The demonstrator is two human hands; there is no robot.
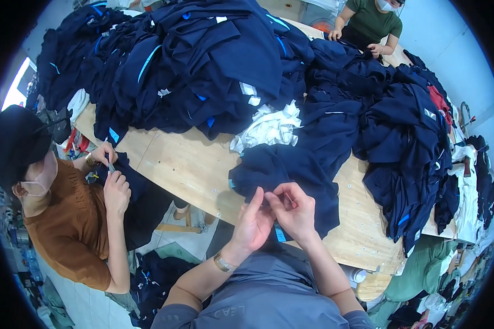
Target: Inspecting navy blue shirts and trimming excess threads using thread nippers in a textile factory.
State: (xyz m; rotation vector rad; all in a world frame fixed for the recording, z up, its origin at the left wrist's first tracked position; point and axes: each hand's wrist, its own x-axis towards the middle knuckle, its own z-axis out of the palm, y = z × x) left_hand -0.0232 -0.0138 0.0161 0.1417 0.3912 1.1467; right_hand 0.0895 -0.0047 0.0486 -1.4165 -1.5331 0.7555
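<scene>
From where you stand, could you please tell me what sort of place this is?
It looks like a garment workshop: navy garments lie heaped on a wooden table, with white fabric pieces beside them and a masked co-worker in brown at its edge.

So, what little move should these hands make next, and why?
Perhaps ease the right hand slightly away from the left hand. Their fingertips are bunched close together over the navy garment, and anything pinched between them is too hidden to tell, so parting them a little would likely give a clearer look.
</scene>
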